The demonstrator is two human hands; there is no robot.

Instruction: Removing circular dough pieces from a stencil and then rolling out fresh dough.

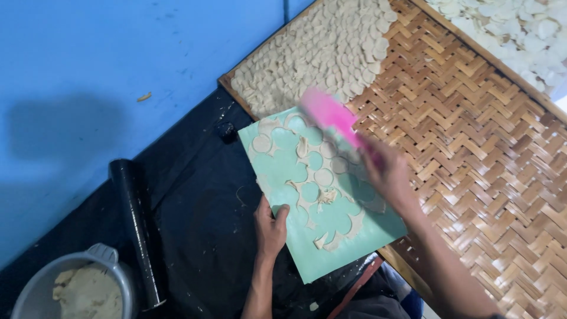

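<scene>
Green board (283, 168) (dough-covered) gripped by left hand (269, 227).

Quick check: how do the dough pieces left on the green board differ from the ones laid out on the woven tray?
The dough on the green board is a thin leftover sheet riddled with round holes, ragged and scattered; the rounds on the woven tray are whole small discs packed in overlapping rows. The board's scraps are sparse, the tray's discs dense. Both are the same pale beige.
</scene>
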